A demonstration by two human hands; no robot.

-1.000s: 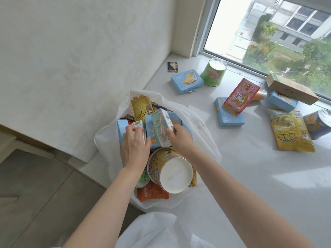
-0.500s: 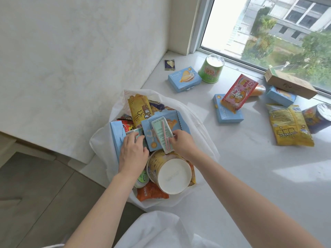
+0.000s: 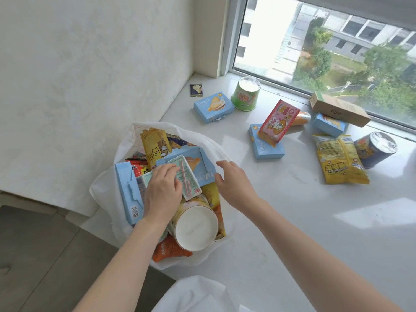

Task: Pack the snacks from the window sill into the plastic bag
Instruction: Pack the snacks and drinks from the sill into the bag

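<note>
A white plastic bag (image 3: 105, 194) sits at the sill's left edge, stuffed with snacks: blue boxes, a yellow pouch, a large cup (image 3: 194, 228). My left hand (image 3: 163, 192) rests on a small mint drink carton (image 3: 186, 176) lying on top of the pile, fingers bent over its edge. My right hand (image 3: 234, 181) hovers just right of the carton, fingers spread and holding nothing. On the sill (image 3: 292, 221) lie a blue box (image 3: 213, 106), a green cup (image 3: 246, 94), a red-pink packet (image 3: 279, 121) leaning on another blue box (image 3: 266, 147), and a yellow chip bag (image 3: 340, 158).
A brown carton (image 3: 338, 109) lies along the window frame over a third blue box (image 3: 329, 124). A dark blue cup (image 3: 374, 148) lies on its side at far right. A small dark sachet (image 3: 196, 90) sits near the wall. White fabric (image 3: 195, 296) is at the bottom edge.
The mint carton went from upright in both hands to lying flat on the pile. My right hand has let go of it and lifted away to the right.
</note>
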